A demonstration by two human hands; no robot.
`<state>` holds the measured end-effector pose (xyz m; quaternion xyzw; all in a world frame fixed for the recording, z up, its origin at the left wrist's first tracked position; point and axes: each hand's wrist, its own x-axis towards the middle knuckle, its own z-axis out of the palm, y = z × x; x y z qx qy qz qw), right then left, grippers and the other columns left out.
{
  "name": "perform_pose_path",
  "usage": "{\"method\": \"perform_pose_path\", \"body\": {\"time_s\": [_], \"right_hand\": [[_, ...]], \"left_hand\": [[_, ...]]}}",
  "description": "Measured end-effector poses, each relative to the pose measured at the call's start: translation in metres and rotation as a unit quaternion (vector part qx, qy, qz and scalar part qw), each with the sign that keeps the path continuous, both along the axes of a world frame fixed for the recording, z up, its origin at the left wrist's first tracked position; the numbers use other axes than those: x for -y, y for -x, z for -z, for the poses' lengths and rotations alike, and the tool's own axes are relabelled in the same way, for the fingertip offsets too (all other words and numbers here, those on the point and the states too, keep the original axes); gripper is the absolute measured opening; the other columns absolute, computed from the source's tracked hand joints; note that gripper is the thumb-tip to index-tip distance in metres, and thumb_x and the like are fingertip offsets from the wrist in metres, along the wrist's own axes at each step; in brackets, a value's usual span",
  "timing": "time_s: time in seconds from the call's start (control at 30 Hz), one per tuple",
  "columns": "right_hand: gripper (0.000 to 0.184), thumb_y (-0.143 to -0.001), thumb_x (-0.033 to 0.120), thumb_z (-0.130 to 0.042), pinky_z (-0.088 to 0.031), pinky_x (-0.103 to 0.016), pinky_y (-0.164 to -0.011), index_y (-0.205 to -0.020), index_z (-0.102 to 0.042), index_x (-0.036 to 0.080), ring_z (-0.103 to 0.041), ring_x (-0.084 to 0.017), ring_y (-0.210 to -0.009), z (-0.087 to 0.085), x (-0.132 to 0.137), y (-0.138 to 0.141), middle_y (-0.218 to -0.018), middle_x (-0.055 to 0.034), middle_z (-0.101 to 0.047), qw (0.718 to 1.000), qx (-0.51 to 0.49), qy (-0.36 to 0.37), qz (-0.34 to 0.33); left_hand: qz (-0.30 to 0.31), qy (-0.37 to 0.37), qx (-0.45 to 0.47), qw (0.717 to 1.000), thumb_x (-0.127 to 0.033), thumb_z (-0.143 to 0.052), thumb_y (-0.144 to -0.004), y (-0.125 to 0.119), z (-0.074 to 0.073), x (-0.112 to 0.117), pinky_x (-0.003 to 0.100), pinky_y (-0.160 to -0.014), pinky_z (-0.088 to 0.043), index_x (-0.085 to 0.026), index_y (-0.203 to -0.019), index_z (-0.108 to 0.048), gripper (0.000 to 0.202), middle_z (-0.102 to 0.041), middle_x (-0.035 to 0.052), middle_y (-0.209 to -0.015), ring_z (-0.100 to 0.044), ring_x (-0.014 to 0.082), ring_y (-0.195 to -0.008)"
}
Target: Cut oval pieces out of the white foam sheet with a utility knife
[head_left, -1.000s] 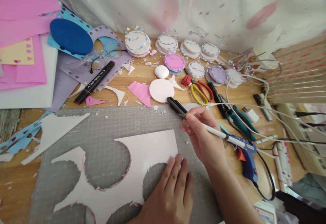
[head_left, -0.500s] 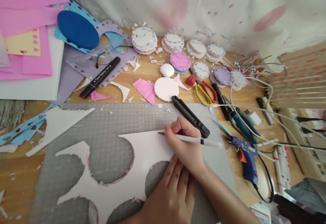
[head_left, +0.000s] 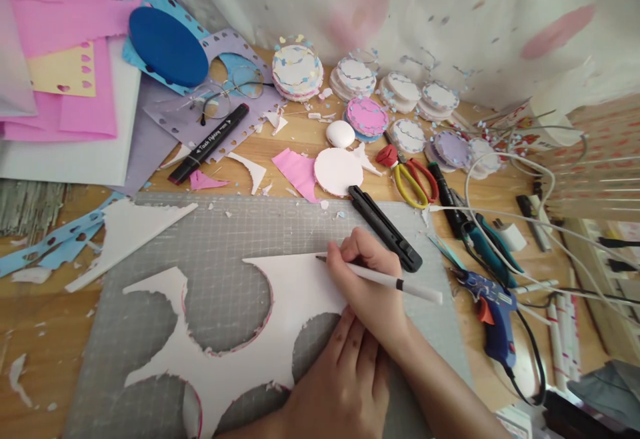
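white foam sheet [head_left: 295, 306], cut through with round holes, lies flat on the grey cutting mat [head_left: 240, 232] on the counter [head_left: 30, 332]. left hand [head_left: 345, 386] presses its near right edge, fingers flat and together. right hand [head_left: 367, 286], just beyond it, has its fingers pinched round a white pen [head_left: 400, 284]. the pen's long axis runs right to left, tip touching the sheet's far edge.

The right hand [head_left: 367, 282] hides fingertips of the left hand [head_left: 340, 386]; the bottom edge crops the white sheet [head_left: 295, 292].
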<state>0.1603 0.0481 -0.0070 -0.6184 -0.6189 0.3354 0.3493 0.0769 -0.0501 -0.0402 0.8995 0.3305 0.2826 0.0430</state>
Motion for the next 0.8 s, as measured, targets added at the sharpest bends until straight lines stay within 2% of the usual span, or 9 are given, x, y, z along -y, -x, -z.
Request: {"method": "perform_pose_path", "body": {"time_s": [0.4,0.8], "right_hand": [[0.036,-0.085,0.017,-0.057,-0.026,-0.021,-0.044,-0.061,-0.031,0.021,-0.030,-0.007,-0.047,-0.0001,0.0023,0.0077,-0.053,0.0080,-0.034,1.000,0.006,-0.009,-0.028],[0.035,-0.085,0.018,-0.057,-0.030,-0.021,-0.046,-0.060,-0.032,0.022,-0.033,-0.007,-0.047,-0.0026,0.0063,0.0096,-0.052,0.0075,-0.038,0.997,-0.007,0.016,-0.076]], "left_hand": [[-0.009,0.000,0.010,1.000,-0.014,-0.037,-0.092,-0.0006,-0.0012,-0.0007,0.047,-0.101,-0.034,-0.010,-0.097,-0.069,0.032,-0.076,0.0109,-0.092,-0.069,0.0268,-0.086],[0.000,0.005,0.004,1.000,-0.017,-0.041,-0.092,0.0005,-0.0016,0.0008,0.049,-0.099,-0.034,-0.011,-0.098,-0.069,0.029,-0.075,0.0093,-0.089,-0.069,0.0274,-0.084]]}}
